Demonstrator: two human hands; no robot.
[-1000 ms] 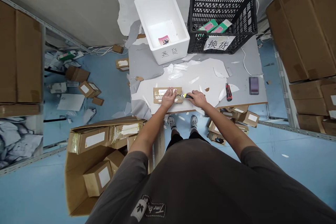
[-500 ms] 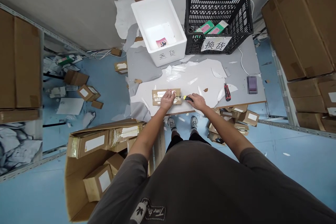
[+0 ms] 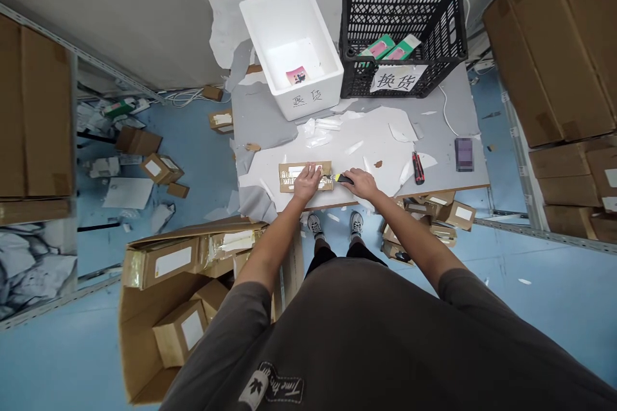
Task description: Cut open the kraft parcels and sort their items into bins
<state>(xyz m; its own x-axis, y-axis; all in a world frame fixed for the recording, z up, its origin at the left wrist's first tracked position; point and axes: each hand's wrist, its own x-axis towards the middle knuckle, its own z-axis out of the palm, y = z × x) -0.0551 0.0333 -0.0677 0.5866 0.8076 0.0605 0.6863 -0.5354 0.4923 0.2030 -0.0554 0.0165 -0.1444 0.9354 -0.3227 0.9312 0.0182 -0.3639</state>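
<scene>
A small taped cardboard box (image 3: pixel 289 182) lies flat near the front edge of the table, a white label on its top. Spread over the right part of that box, my left hand (image 3: pixel 307 182) presses on it with its fingers flat. My right hand (image 3: pixel 360 183) is wrapped round a yellow and black utility knife (image 3: pixel 343 178), whose front end points left and meets the right end of the box. The blade is too small to make out. A red and black cutter (image 3: pixel 418 168) rests on the table to the right.
Behind are a white foam box (image 3: pixel 315 103) and a black crate (image 3: pixel 405 64) holding green and pink boxes. A purple blurred object (image 3: pixel 464 155) lies at the table's right. A large carton (image 3: pixel 132 334) of boxes stands lower left; shelves flank both sides.
The view has shifted very slightly. Both hands, the knife and the box stay in nearly the same places.
</scene>
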